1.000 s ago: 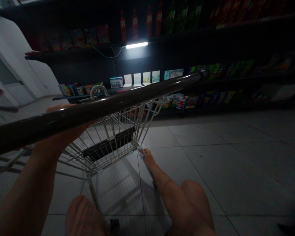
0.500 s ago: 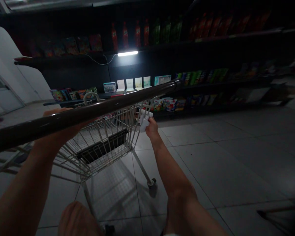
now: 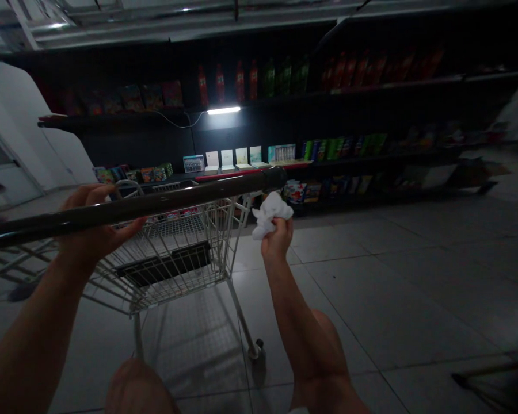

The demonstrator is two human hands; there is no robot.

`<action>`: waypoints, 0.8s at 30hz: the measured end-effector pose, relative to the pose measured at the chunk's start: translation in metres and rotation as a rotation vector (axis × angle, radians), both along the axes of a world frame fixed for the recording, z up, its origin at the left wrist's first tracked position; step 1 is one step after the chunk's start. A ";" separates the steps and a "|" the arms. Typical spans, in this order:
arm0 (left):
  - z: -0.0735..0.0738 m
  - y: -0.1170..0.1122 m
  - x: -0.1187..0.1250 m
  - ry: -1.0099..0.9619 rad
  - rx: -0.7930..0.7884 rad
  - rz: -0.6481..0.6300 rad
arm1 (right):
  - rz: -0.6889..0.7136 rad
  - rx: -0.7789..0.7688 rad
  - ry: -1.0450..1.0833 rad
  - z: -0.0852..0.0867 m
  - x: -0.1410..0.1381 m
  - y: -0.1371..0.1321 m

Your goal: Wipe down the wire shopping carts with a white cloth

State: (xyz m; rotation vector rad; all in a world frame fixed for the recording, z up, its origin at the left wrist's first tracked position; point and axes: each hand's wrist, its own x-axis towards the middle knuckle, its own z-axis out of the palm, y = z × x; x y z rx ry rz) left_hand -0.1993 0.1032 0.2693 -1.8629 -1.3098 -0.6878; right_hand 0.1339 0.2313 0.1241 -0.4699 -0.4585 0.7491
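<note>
My left hand [image 3: 92, 230] is wrapped round the dark handle bar [image 3: 176, 197] of a wire shopping cart [image 3: 176, 253], fingers curled over the top. My right hand [image 3: 277, 238] is raised beside the bar's right end, closed on a crumpled white cloth [image 3: 270, 214]. The cloth sits just below the end of the bar, close to the cart's upper right corner. The cart basket holds a dark flat panel at its bottom. My knees show at the lower edge of the view.
Dark store shelves [image 3: 328, 155] with bottles, packets and boxes run along the far side under a lit tube lamp [image 3: 223, 110]. A grey tiled floor [image 3: 392, 276] spreads to the right. A white wall and door [image 3: 8, 167] stand at the left.
My right hand has risen from low by the cart's frame near the floor to the right end of the handle bar, carrying the white cloth. The left hand stays on the bar.
</note>
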 end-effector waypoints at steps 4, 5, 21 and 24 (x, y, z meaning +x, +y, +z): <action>-0.022 -0.007 0.064 -0.126 0.286 -0.153 | -0.051 0.235 -0.126 0.046 -0.018 -0.039; -0.028 -0.007 0.081 -0.139 0.209 -0.151 | -0.049 0.251 -0.159 0.049 -0.029 -0.047; -0.044 0.025 0.119 -0.310 -0.019 -0.576 | -0.028 0.593 -0.893 0.106 -0.049 -0.047; -0.041 0.026 0.109 -0.301 -0.021 -0.632 | 0.093 0.758 -1.189 0.136 -0.048 -0.038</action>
